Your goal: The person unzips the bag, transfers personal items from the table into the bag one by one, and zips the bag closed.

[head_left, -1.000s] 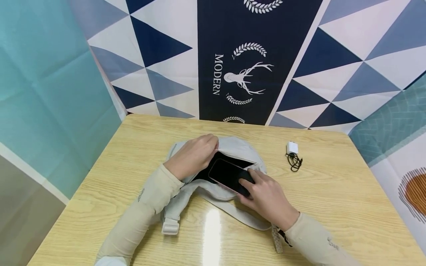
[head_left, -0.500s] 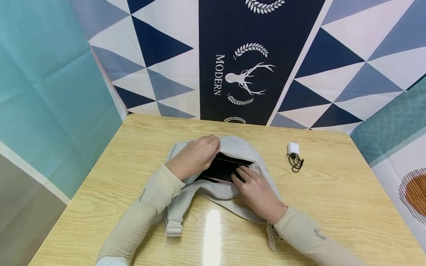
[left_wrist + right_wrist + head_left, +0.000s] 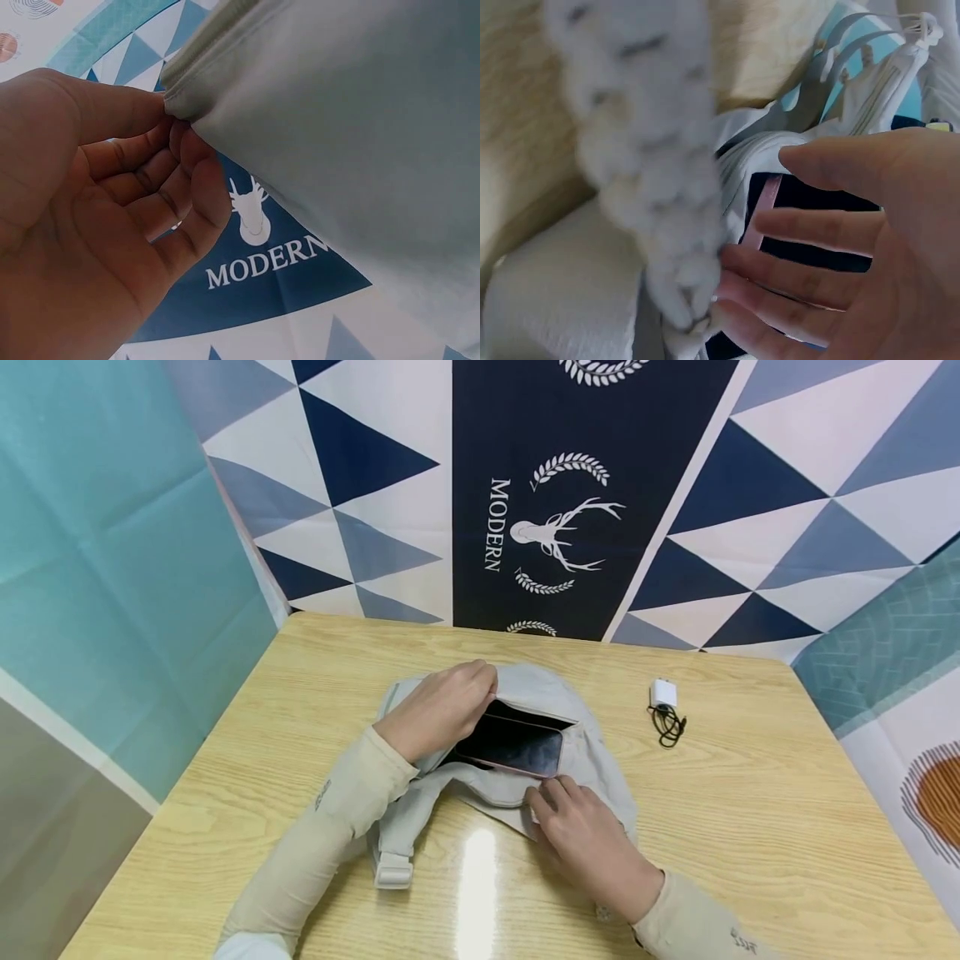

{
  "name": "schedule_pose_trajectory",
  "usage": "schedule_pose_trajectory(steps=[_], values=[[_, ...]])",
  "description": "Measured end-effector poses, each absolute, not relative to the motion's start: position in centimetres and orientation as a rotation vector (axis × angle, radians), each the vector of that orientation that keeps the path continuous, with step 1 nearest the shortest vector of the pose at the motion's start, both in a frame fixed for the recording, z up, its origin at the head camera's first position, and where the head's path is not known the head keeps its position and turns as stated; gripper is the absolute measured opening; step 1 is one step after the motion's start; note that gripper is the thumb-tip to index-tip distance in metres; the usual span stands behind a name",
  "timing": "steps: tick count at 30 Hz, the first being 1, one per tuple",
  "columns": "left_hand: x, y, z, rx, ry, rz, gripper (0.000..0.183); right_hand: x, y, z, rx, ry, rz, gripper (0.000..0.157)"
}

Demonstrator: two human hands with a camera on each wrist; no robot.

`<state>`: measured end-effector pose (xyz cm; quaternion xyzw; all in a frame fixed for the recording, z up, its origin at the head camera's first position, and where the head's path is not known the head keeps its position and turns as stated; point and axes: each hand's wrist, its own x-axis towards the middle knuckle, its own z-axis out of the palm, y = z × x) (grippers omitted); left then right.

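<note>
A light grey fabric bag [image 3: 536, 685] lies on the wooden table with its mouth gaping. My left hand [image 3: 442, 710] pinches the rim of that mouth between thumb and fingers and holds it up; the left wrist view shows the pinched cloth [image 3: 180, 105] close up. Inside the opening lies a dark-screened smartphone [image 3: 517, 747] with a pink edge, its left end under my left hand. My right hand [image 3: 588, 847] is at the near rim of the bag, just below the phone. In the right wrist view its fingers are extended, with a white braided cord [image 3: 645, 150] in front.
A white charger plug [image 3: 663, 692] with a coiled black cable [image 3: 666, 727] lies on the right of the table. A strap with a pale buckle [image 3: 393, 871] hangs toward the near side of the bag. A patterned cloth backdrop stands behind the table.
The right hand has pushed the phone leftward into the bag and let go of it, then drawn back to the near rim. The left hand has kept its hold.
</note>
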<state>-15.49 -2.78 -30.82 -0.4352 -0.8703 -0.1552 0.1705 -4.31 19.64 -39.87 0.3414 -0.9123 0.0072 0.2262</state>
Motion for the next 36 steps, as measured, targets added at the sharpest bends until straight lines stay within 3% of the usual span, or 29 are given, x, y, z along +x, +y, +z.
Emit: schedule_pose_trajectory(steps=[6, 36], values=[[-15.6, -2.8, -31.0, -1.229, -2.488, -0.435, 0.011, -4.6, 20.2, -39.4, 0.911, -2.603, 0.024, 0.062], [-16.0, -3.2, -30.8, -1.19, -2.558, -0.444, 0.013, -9.0, 20.2, -40.8, 0.898, -2.761, 0.031, 0.071]])
